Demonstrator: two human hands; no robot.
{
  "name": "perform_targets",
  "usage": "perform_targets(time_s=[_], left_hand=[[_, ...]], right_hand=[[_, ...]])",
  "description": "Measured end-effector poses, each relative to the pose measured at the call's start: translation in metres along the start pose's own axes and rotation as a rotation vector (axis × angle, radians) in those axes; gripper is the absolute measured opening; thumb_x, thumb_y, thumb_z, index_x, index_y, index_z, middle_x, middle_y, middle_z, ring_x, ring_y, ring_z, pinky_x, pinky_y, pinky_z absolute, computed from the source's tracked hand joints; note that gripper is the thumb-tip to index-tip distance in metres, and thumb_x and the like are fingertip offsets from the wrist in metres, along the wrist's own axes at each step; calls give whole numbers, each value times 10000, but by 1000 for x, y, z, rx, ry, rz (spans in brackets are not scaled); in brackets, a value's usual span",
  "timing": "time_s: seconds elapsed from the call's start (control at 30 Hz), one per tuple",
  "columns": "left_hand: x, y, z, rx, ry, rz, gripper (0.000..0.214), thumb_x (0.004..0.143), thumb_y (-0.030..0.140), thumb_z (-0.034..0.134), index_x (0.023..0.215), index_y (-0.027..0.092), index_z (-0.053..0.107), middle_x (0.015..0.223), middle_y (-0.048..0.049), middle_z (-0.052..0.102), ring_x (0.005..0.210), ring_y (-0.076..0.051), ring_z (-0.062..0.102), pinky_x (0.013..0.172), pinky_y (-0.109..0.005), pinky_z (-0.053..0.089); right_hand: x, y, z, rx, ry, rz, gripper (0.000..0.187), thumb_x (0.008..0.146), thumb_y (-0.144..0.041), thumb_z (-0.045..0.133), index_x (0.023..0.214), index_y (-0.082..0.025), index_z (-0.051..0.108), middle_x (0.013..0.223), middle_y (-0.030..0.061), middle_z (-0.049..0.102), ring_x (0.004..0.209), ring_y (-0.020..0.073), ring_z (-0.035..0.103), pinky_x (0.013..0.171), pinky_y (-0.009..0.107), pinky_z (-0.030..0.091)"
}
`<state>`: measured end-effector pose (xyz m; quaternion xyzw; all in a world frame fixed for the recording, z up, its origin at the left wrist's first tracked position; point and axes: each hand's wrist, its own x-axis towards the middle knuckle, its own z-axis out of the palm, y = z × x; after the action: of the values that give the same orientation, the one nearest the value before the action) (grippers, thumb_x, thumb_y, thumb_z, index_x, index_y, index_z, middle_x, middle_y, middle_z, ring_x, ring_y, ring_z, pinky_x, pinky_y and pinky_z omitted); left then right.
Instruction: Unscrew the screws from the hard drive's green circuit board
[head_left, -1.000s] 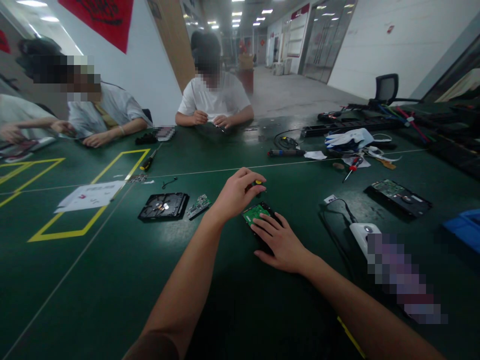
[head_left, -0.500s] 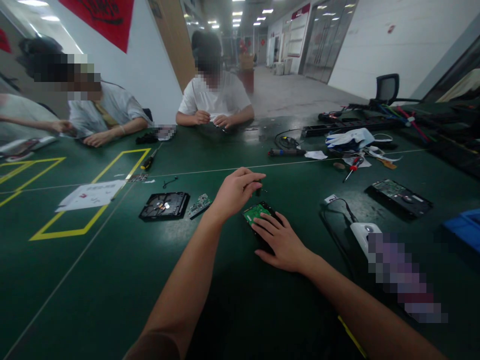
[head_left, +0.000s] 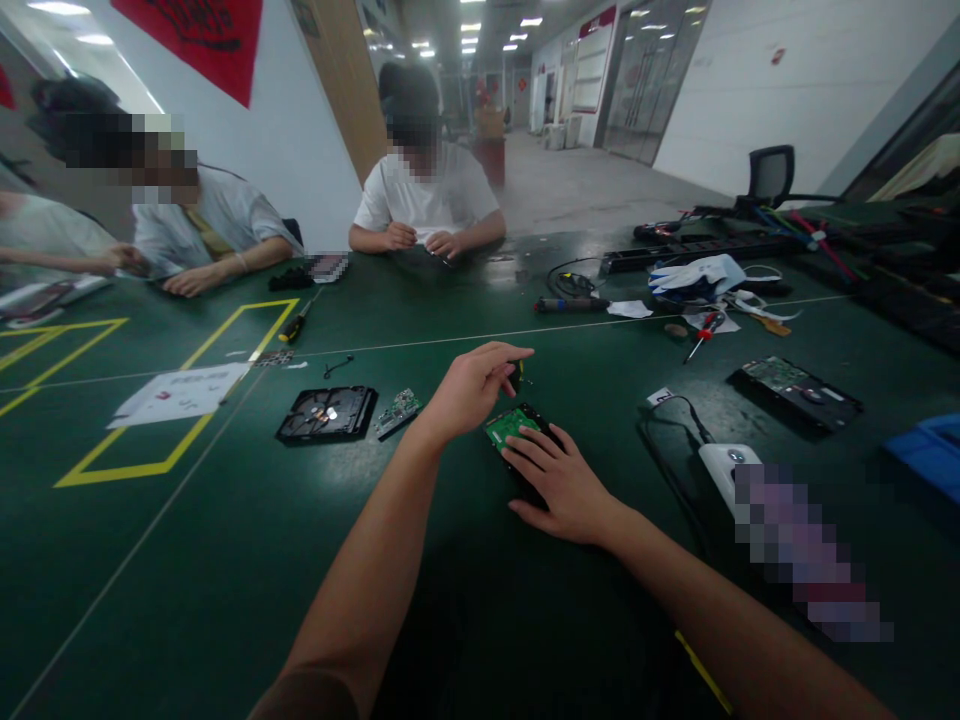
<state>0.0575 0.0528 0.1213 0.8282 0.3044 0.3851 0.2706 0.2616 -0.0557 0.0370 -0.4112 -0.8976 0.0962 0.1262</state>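
My left hand (head_left: 474,388) is closed around a screwdriver (head_left: 516,376) with a dark and yellow handle; its fingers hide most of the tool, and I cannot make out its tip. Just below it lies a hard drive (head_left: 504,430) with its green circuit board facing up. My right hand (head_left: 559,475) rests on that drive with fingers spread, covering its near right part. Small bits, perhaps screws (head_left: 529,381), lie beyond the drive. Left of my left hand are a loose circuit board (head_left: 398,413) and another black hard drive (head_left: 328,413).
A third hard drive (head_left: 796,393), a white power strip (head_left: 727,465) with a cable, and a blue bin (head_left: 930,455) are on the right. Farther back lie gloves (head_left: 697,275) and a red screwdriver (head_left: 703,335). A paper sheet (head_left: 180,393) is left. Co-workers sit across the table.
The handle in my left hand has turned slightly, so yellow now shows on it. My right hand stays on the hard drive. The view has shifted a little.
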Motion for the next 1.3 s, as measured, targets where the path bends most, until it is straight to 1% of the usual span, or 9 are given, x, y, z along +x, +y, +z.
perform_targets(time_s=[0.07, 0.23, 0.3, 0.43, 0.63, 0.77, 1.0, 1.17, 1.3], left_hand=[[1, 1, 2, 43, 15, 0, 342, 1050, 159, 477, 1305, 209, 699, 1152, -87, 683, 710, -96, 657, 714, -276, 575], [4, -1, 9, 225, 152, 8, 265, 952, 269, 727, 1211, 222, 751, 1044, -61, 675, 855, -155, 656, 838, -328, 572], [4, -2, 9, 194, 148, 27, 294, 981, 255, 680, 1270, 216, 725, 1109, -72, 682, 876, -151, 661, 830, -318, 576], [2, -2, 7, 70, 50, 30, 361, 1044, 165, 507, 1371, 205, 654, 1204, -86, 677, 789, -107, 661, 763, -279, 578], [2, 0, 7, 218, 155, -16, 168, 993, 277, 667, 1133, 213, 732, 1041, -52, 683, 782, -129, 645, 787, -297, 549], [3, -1, 7, 228, 158, -23, 182, 928, 335, 762, 1064, 217, 735, 987, -37, 688, 745, -130, 633, 736, -287, 540], [0, -2, 4, 43, 27, -54, 311, 999, 189, 586, 1291, 230, 686, 1117, -65, 731, 695, -110, 683, 706, -274, 582], [0, -1, 3, -7, -17, -33, 406, 1029, 129, 465, 1372, 228, 658, 1254, -96, 702, 750, -106, 688, 713, -270, 582], [1, 0, 2, 39, -4, 9, 389, 1040, 135, 474, 1357, 236, 677, 1174, -80, 696, 770, -112, 671, 759, -290, 576]], right_hand=[[0, 0, 0, -1, -1, 2, 673, 992, -561, 552, 1579, -246, 452, 1622, 100, 465, 1554, 334, 286, 1278, 591, 113], [0, 2, 2, -8, -1, 0, 672, 995, -574, 545, 1571, -238, 461, 1619, 110, 465, 1551, 337, 289, 1276, 595, 110], [0, 2, 2, -10, 3, -2, 674, 994, -573, 547, 1574, -240, 457, 1618, 112, 466, 1551, 340, 289, 1275, 599, 112], [0, 1, 1, -6, 12, -5, 669, 995, -562, 551, 1575, -242, 457, 1611, 113, 475, 1544, 343, 303, 1274, 598, 116], [0, 1, 0, -4, 8, -7, 666, 999, -565, 543, 1577, -248, 454, 1619, 106, 467, 1549, 339, 298, 1274, 595, 125], [0, 1, 0, -7, 1, -5, 680, 994, -575, 548, 1582, -251, 444, 1627, 103, 458, 1553, 338, 290, 1274, 602, 117], [-1, 1, 1, -9, 10, -1, 669, 992, -566, 555, 1575, -253, 457, 1628, 102, 457, 1552, 336, 292, 1274, 594, 118], [0, 1, 1, -12, 6, -4, 669, 990, -562, 560, 1574, -253, 458, 1625, 101, 460, 1550, 332, 296, 1276, 589, 117], [0, 1, 1, -9, 8, -2, 668, 990, -564, 556, 1571, -246, 463, 1618, 105, 470, 1547, 334, 304, 1276, 591, 119]])
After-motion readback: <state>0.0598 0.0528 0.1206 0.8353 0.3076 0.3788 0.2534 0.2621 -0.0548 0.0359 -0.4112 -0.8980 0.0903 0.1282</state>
